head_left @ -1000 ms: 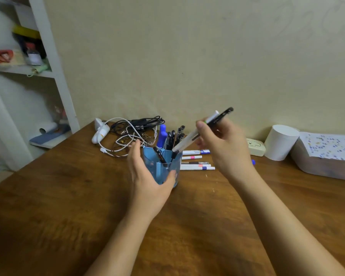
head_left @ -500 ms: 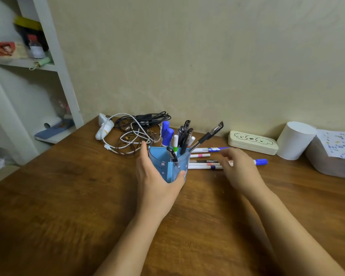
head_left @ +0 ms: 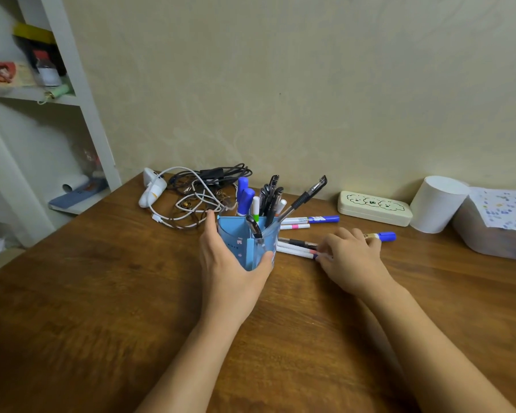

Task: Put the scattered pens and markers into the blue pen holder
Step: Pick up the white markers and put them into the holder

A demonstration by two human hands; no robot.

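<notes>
The blue pen holder [head_left: 236, 242] stands on the wooden table [head_left: 102, 308], gripped around its front by my left hand [head_left: 230, 263]. Several pens and markers stand in it, among them a black pen [head_left: 304, 198] that leans right and two blue-capped markers [head_left: 244, 195]. Right of the holder several markers lie flat: a blue-capped one [head_left: 313, 219], a pink-banded one [head_left: 295, 226], and a few more [head_left: 295, 247] under my right hand [head_left: 349, 257]. That hand rests palm down on them, fingertips curled at their ends. A blue-capped marker [head_left: 385, 236] sticks out past its fingers.
A tangle of white and black cables [head_left: 197, 195] with a white charger [head_left: 151, 190] lies behind the holder. A cream pencil case [head_left: 374, 207], a white cup [head_left: 437, 204] and a grey box [head_left: 495, 231] under paper stand at the right. A white shelf unit [head_left: 57, 114] is at the left.
My right hand dropped the black pen into the holder, then came down onto the markers lying right of it. My left hand kept its grip on the holder.
</notes>
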